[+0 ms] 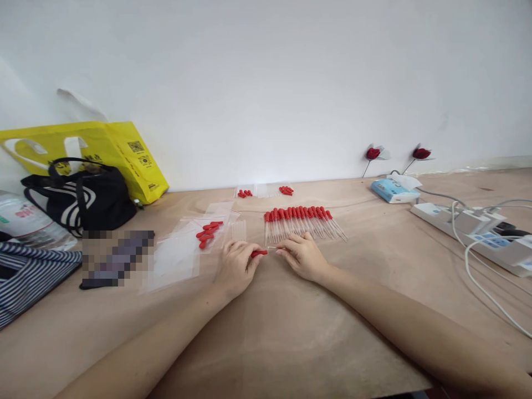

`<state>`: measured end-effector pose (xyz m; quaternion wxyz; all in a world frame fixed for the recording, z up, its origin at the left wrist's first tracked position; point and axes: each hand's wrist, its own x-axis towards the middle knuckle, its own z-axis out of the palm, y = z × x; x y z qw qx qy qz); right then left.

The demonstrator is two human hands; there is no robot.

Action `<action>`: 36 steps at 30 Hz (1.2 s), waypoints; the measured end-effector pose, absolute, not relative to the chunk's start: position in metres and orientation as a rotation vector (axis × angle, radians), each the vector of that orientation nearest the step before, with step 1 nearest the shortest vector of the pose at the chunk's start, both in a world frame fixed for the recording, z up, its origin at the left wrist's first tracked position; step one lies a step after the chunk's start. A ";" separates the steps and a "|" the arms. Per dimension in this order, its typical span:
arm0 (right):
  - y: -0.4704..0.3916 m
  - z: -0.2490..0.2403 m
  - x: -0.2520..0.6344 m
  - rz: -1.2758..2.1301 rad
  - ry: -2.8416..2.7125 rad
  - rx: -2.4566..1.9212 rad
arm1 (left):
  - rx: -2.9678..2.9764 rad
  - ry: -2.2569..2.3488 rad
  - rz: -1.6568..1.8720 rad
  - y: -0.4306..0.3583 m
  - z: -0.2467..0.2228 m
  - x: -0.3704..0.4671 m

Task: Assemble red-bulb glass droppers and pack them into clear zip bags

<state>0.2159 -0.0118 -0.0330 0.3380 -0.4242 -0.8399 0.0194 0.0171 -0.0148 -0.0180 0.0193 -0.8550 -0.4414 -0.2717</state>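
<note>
Between the fingertips of my left hand [240, 267] is a red rubber dropper bulb [259, 253], its open end pointing right. My right hand [302, 257] pinches a thin clear dropper tube [271, 247], whose end is close to the bulb; whether they touch I cannot tell. Just beyond my hands lies a row of droppers [297, 213], red bulbs at the far end and clear tubes toward me. Several loose red bulbs [206, 235] rest on clear plastic bags [177, 255] to the left of my left hand. A few clear tubes [238, 230] lie beside them.
Farther back are more red bulbs [286, 190] and a clear bag [261, 190]. A yellow bag [124, 149], a black bag [100, 194] and a large bottle [29, 221] stand left. On the right are a tissue pack [393, 190], a power strip [444, 220] and white cables [477, 277].
</note>
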 end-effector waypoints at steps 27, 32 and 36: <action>-0.019 -0.028 0.215 0.008 -2.333 -0.930 | -2.693 -1.174 -0.925 -0.024 -0.016 0.025; -0.018 -0.028 0.213 0.068 -2.354 -0.913 | -2.728 -1.155 -0.864 -0.026 -0.015 0.025; -0.017 -0.029 0.210 0.126 -2.345 -0.900 | -2.739 -1.153 -0.857 -0.027 -0.016 0.026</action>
